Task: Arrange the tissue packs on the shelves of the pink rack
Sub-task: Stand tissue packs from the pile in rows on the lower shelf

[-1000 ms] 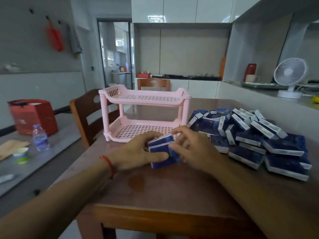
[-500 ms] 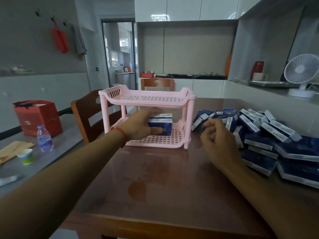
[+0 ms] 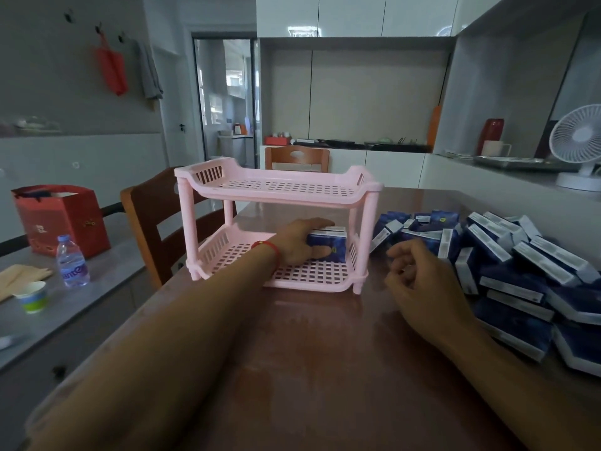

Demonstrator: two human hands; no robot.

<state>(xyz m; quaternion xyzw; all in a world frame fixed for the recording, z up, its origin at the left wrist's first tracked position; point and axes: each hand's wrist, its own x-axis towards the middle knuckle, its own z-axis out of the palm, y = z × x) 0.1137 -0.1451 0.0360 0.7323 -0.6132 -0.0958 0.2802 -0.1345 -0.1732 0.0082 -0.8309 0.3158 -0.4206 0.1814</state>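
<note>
At about 11 o'clock on the brown table stands the two-tier pink rack, its slotted top shelf bare. Inside the lower shelf, toward its 3 o'clock end, the left hand grips a dark blue tissue pack with a white top edge, thumb on its front. At 2 o'clock the right hand hovers loosely curled and empty beside the heap of blue-and-white packs.

This is a home — a kitchen and eating room. Wooden chairs stand by the brown worktop. White cupboards hang on the far wall, a small white fan sits at the right — a doorway opens far back.
</note>
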